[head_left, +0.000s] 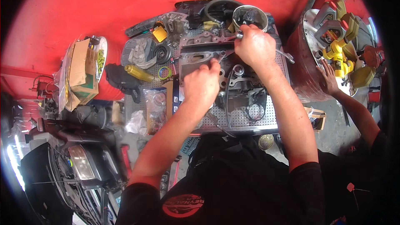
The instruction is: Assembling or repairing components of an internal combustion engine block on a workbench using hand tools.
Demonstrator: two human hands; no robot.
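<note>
My left hand (201, 82) is closed, its index fingertip at a round metal end (223, 53) beside a grey cast metal engine part (198, 58). What the curled fingers hold, if anything, is hidden. Wrapped in a fist, my right hand (257, 46) grips a metal hand tool (239, 34), whose short shiny end shows past the index finger. A wrench end (287, 56) sticks out to the right of that hand; whether it belongs to the same tool I cannot tell. Between my forearms lie a dark engine assembly (246, 96) and a round metal fitting (238, 71).
The perforated metal bench (135, 100) carries a pulley (162, 53), a yellow bottle (139, 73) and bagged parts. A bucket (250, 13) stands behind my right hand. At right, a co-worker's hand (330, 78) touches a drum (302, 73) topped with oil bottles. A car front (81, 162) is lower left.
</note>
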